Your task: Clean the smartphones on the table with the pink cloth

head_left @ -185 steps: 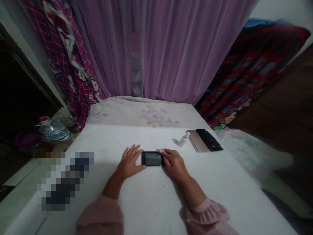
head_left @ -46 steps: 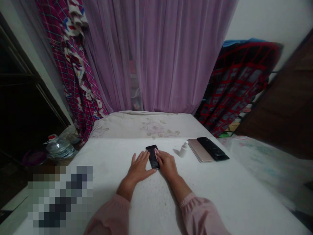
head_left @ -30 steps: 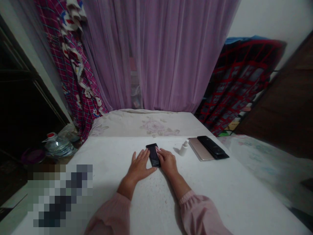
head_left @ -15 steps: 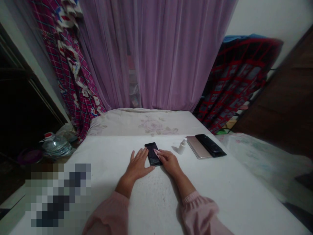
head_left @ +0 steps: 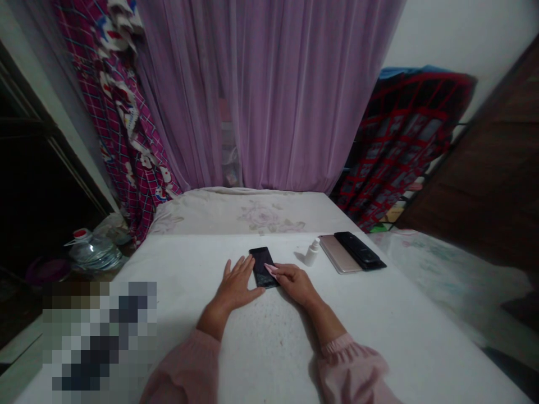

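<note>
A black smartphone [head_left: 263,269] lies flat on the white cloth [head_left: 269,348], its dark screen facing up. My left hand [head_left: 236,286] rests along the phone's left side, fingers spread and thumb out by the lower edge. Between the fingertips of my right hand [head_left: 293,282] is pinched a small pink cloth [head_left: 271,269], which touches the screen near its right side. Just beyond that hand stands a white spray bottle [head_left: 312,252], upright.
Right of the bottle lie a rose-gold tablet [head_left: 339,255] and a black phone-like device [head_left: 360,251] overlapping it. Purple curtains [head_left: 290,101] hang behind the table. A large water bottle [head_left: 93,249] stands low at the left. A pixelated patch covers the lower left.
My right hand has slid the pink cloth slightly down the screen toward me. My left hand stays at the phone's side. The view has shifted a little.
</note>
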Available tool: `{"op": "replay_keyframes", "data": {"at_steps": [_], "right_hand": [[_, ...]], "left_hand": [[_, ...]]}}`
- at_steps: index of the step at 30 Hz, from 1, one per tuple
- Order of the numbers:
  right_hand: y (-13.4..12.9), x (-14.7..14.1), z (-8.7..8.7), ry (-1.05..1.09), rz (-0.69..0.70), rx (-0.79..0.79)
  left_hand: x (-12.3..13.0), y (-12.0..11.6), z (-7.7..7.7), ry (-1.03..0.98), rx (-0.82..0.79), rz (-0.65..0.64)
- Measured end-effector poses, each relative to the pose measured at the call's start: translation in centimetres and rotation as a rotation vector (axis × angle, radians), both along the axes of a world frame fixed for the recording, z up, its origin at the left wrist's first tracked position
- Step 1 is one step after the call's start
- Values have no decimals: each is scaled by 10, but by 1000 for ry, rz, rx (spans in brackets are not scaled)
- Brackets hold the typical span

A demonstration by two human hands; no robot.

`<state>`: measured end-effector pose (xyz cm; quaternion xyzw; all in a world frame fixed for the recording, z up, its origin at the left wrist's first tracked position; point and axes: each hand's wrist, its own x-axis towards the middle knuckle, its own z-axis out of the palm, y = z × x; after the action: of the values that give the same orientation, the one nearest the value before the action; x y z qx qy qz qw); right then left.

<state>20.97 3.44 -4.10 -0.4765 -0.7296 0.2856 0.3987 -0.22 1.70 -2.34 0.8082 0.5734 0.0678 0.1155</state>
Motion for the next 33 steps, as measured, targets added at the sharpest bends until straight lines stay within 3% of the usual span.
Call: {"op": "replay_keyframes", "data": {"at_steps": [6, 10, 14, 22, 28, 33], "right_hand": [[-2, 1, -4, 0, 20, 13], [4, -7, -10, -113, -136, 104], [6, -7, -12, -168, -241, 109], [-12, 11, -10, 11, 15, 58], [-3, 8, -6, -13, -14, 50], [4, 4, -6, -10, -23, 103]], "left_hand": [[2, -5, 2, 19, 1, -2], [11, -17, -1, 18, 69, 38], [17, -25, -1, -5, 239, 31], [19, -19, 2, -41, 307, 40], [44, -31, 9, -19, 292, 132], [29, -15, 26, 46, 249, 58]]}}
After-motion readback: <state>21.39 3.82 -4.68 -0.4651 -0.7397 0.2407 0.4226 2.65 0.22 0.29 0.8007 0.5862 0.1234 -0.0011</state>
